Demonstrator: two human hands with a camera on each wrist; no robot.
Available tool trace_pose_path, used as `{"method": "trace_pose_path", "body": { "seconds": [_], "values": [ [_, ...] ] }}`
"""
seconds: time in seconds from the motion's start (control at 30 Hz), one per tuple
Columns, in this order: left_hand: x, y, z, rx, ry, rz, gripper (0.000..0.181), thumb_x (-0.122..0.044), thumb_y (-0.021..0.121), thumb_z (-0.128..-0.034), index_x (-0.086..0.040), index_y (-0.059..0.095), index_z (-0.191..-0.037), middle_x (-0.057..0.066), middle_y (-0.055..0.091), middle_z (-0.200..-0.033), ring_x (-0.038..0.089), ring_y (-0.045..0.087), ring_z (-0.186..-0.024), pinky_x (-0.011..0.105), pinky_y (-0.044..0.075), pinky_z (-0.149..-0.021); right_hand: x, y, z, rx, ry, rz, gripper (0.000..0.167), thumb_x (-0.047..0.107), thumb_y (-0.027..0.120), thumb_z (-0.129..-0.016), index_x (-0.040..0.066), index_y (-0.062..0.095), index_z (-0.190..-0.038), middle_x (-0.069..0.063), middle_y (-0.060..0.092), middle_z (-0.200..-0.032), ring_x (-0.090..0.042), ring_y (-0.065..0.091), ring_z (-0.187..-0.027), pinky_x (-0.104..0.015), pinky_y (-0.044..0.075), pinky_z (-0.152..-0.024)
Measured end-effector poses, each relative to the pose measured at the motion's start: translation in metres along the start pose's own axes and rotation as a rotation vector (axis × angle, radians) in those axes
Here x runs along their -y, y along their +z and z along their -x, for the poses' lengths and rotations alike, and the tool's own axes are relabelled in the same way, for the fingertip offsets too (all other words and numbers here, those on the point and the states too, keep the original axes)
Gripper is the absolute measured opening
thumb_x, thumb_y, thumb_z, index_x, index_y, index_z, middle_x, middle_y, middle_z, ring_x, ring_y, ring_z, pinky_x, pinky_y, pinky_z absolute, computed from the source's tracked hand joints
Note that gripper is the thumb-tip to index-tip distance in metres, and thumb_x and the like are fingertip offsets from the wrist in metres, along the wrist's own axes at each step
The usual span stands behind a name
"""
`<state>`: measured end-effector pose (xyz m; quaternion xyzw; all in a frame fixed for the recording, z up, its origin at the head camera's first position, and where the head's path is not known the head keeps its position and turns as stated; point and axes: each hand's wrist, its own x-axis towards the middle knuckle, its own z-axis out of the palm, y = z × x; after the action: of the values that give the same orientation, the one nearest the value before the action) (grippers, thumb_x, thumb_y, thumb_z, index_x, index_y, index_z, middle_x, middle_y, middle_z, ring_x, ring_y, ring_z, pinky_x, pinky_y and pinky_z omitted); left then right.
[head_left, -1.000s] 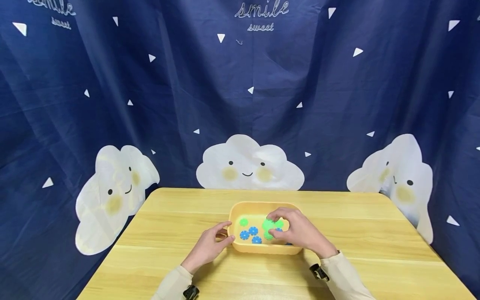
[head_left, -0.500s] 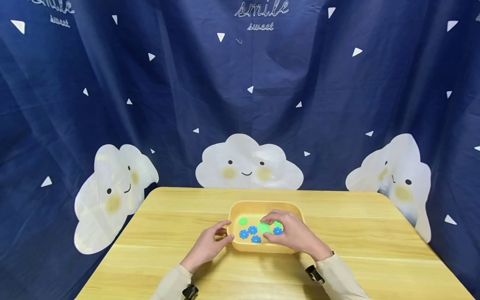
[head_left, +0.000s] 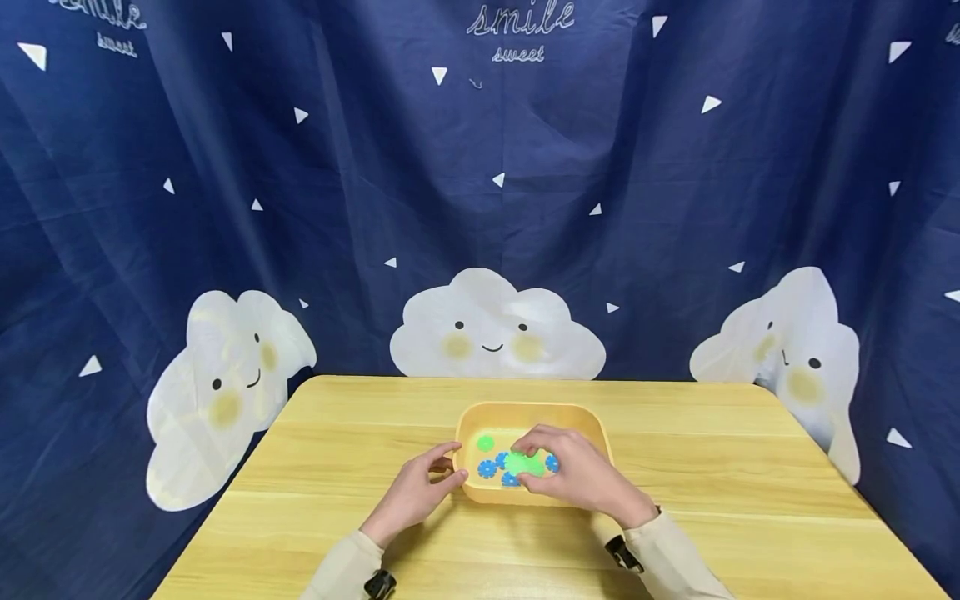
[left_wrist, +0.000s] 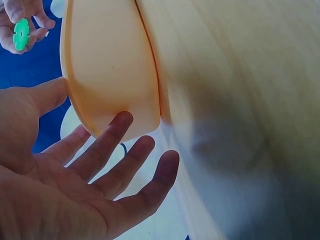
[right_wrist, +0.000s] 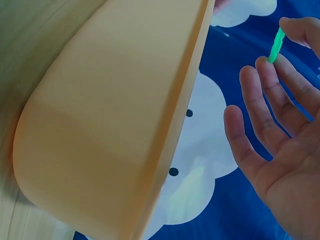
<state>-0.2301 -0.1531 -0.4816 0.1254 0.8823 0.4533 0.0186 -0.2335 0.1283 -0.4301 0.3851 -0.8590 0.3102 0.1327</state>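
Note:
In the head view a peach-yellow plastic bin (head_left: pixel 532 496) stands on the table with small notched discs in it. My right hand (head_left: pixel 581 475) is over its middle. Thumb and fingertips pinch a green snowflake disc (head_left: pixel 522 464), seen edge-on as a thin green disc (right_wrist: pixel 276 45) in the right wrist view; the other fingers are loosely spread. My left hand (head_left: pixel 412 492) touches the bin's left end with thumb and forefinger. The left wrist view has the left hand's spread fingers (left_wrist: pixel 145 150) beside the bin wall (left_wrist: pixel 112 65).
A loose green disc (head_left: pixel 486 443) lies at the bin's back left. Blue discs lie in it too, such as a blue disc (head_left: pixel 487 469) at left and another blue disc (head_left: pixel 552 462) at right, partly hidden. Behind the wooden table (head_left: pixel 360 417) hangs a navy curtain (head_left: pixel 525 225) with clouds.
My right hand has shifted left over the bin, bringing the green disc in its fingertips with it. The left hand has stayed at the bin's left end.

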Motion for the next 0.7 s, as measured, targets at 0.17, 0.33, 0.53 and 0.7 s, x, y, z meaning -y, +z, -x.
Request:
{"method": "trace_pose_path", "body": {
  "seconds": [0.17,0.33,0.53,0.7],
  "values": [
    [0.0,0.0,0.001,0.002,0.012,-0.002,0.053,-0.03,0.07,-0.098,-0.007,0.057,-0.144,0.017,0.071,-0.119,0.036,0.065,-0.113,0.053,0.056,-0.093,0.004,0.002,0.0,0.008,-0.012,0.016,0.028,0.024,0.084,-0.084,0.018,0.075,-0.109,0.011,0.07,-0.099,-0.005,0.066,-0.089,-0.029,0.057,-0.08],
    [0.002,0.0,0.0,0.003,0.018,0.009,0.055,-0.033,0.069,-0.0984,-0.008,0.056,-0.145,0.018,0.07,-0.12,0.037,0.064,-0.116,0.055,0.054,-0.096,0.007,0.004,0.0,0.005,-0.036,0.021,0.028,0.024,0.084,-0.084,0.018,0.075,-0.109,0.011,0.07,-0.099,-0.003,0.064,-0.088,-0.028,0.057,-0.079],
    [0.003,-0.001,0.0,0.005,0.022,0.002,0.055,-0.033,0.069,-0.0985,-0.008,0.056,-0.145,0.017,0.071,-0.12,0.038,0.063,-0.117,0.057,0.053,-0.097,0.012,0.009,0.0,0.02,-0.043,0.051,0.028,0.025,0.083,-0.084,0.019,0.074,-0.11,0.013,0.068,-0.098,-0.001,0.061,-0.088,-0.027,0.056,-0.079],
    [0.002,-0.001,0.001,0.002,0.023,-0.01,0.053,-0.031,0.07,-0.0983,-0.009,0.056,-0.145,0.016,0.071,-0.119,0.039,0.064,-0.117,0.058,0.053,-0.096,0.016,0.012,0.0,0.037,-0.048,0.037,0.03,0.025,0.084,-0.084,0.018,0.074,-0.111,0.012,0.069,-0.101,-0.003,0.063,-0.09,-0.027,0.057,-0.081]
  ]
}}
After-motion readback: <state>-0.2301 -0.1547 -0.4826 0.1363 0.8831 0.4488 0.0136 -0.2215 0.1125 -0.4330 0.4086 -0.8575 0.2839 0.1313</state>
